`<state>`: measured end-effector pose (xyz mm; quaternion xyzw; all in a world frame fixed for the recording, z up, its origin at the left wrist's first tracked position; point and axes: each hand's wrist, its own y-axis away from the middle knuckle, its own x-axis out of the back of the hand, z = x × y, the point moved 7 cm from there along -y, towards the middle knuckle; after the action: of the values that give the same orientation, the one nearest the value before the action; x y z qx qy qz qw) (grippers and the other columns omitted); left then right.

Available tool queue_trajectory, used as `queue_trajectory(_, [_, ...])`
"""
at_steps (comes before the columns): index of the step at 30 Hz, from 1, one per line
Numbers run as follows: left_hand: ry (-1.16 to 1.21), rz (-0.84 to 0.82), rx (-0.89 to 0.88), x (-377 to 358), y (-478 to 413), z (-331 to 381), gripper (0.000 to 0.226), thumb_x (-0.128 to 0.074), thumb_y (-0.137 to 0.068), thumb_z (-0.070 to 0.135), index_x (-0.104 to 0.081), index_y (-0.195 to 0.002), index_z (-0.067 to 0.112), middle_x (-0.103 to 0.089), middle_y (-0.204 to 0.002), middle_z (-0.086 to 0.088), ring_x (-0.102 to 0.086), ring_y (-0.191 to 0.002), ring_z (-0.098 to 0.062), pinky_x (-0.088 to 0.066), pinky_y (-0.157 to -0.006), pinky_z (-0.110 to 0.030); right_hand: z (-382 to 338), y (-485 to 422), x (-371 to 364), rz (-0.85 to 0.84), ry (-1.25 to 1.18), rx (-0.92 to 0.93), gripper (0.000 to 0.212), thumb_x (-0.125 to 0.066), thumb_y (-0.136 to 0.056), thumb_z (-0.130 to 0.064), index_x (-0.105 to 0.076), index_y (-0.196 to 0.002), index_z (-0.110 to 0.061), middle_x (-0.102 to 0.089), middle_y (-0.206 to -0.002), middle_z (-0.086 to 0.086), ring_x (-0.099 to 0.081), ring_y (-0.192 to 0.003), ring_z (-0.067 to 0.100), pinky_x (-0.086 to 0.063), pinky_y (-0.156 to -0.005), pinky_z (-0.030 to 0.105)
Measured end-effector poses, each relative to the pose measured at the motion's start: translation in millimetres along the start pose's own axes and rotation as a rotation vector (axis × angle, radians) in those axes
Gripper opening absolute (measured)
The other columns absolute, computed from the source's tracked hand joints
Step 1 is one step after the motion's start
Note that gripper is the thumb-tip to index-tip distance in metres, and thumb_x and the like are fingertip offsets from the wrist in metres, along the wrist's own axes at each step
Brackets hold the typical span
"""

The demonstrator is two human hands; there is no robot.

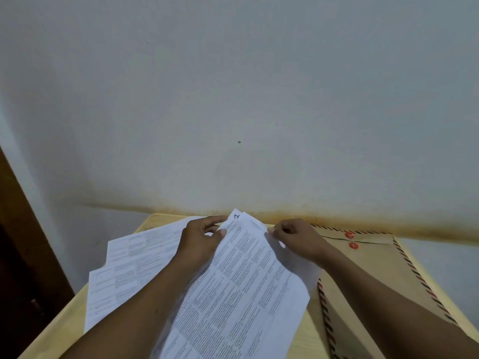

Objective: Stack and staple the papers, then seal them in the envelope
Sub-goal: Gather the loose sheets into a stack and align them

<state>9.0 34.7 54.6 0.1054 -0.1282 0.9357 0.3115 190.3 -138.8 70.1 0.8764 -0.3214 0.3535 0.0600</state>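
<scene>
The pale yellow worktop (64,330) butts its far edge against a grey-white wall (233,99) that is stained yellowish along the join. A dark wooden panel (15,255) stands off its left side. Bare worktop shows along the left edge and in a narrow strip between the papers and the envelope.

The held sheets (238,281), thin white pages printed with dense columns of text, slant across the middle, their top corners fanned and uneven near the wall. The left hand (202,237) has its grip pinching their upper left corner between thumb and forefinger. The right hand (293,237) has its grip curled and pinching their upper right edge.

More loose sheets (129,257) lie flat and overlapping to the left, partly under the left forearm. The brown paper envelope (363,268) lies flat along the right side, edged with red and dark stripes. Its flap is down, with two red discs (351,240) joined by string; what it contains cannot be seen.
</scene>
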Motion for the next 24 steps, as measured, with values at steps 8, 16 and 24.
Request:
queue_trajectory(8, [0.023,-0.037,-0.005,-9.5,1.1,2.4,0.03,-0.074,-0.091,0.016,-0.077,-0.114,0.035,-0.074,-0.1,0.006,-0.072,-0.091,-0.008,-0.053,-0.079,-0.023,-9.7,-6.6,-18.1,0.045,-0.09,0.07,0.016,-0.065,-0.093,-0.021,-0.07,-0.083,-0.009,-0.07,-0.083,0.009,-0.056,-0.071,0.012,-0.043,-0.067,0.029])
queue_trajectory(16, [0.124,-0.097,0.054,-11.3,0.5,-2.2,0.028,-0.075,-0.092,0.013,-0.078,-0.108,0.035,-0.075,-0.102,0.011,-0.076,-0.084,-0.012,-0.06,-0.079,-0.029,-1.7,-12.1,-25.3,0.076,-0.14,0.043,0.017,-0.063,-0.093,-0.022,-0.071,-0.08,-0.015,-0.073,-0.085,0.009,-0.065,-0.077,0.026,-0.053,-0.074,0.04])
queue_trajectory(24, [0.062,-0.121,0.031,-9.8,-2.0,-4.5,0.029,-0.075,-0.091,0.013,-0.077,-0.114,0.031,-0.063,-0.083,-0.001,-0.07,-0.085,-0.012,-0.049,-0.072,-0.016,-6.0,-15.0,-35.0,0.003,-0.048,0.073,0.023,-0.055,-0.096,-0.017,-0.072,-0.081,-0.02,-0.072,-0.085,0.007,-0.065,-0.081,0.023,-0.047,-0.073,0.034])
